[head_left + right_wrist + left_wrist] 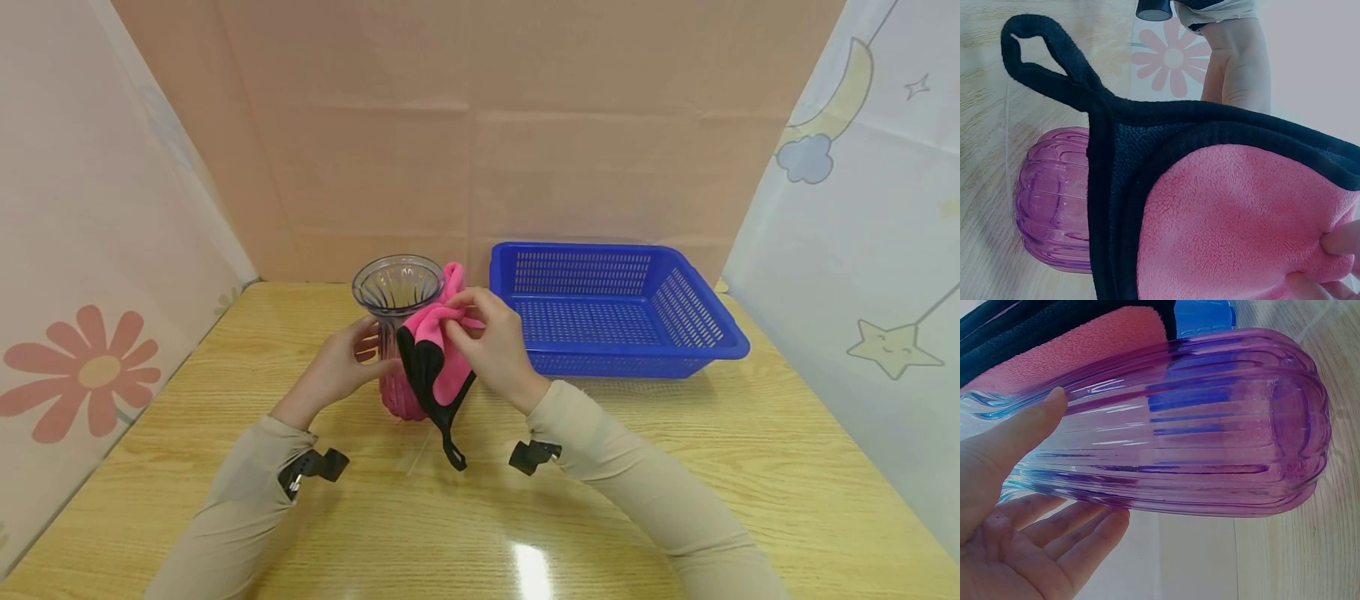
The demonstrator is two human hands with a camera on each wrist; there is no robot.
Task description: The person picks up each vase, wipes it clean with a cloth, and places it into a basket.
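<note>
A ribbed glass vase (402, 398), clear at its flared rim and pink-purple at the base, stands upright on the table. My left hand (336, 367) holds it round the narrow neck, the thumb on one side and the fingers on the other in the left wrist view. With thumb and fingertips, my right hand (497, 343) pinches a fluffy pink cloth (1222, 206) that has black edging and a black hanging loop (1047, 78). The cloth drapes against the vase's right side just under the rim, hiding part of the neck and body.
A blue plastic basket (600, 362) with slotted walls sits at the back right, close behind my right hand. The wooden table (420, 533) ends at a peach backdrop (337, 167). Printed cloth walls (67, 208) stand on both sides.
</note>
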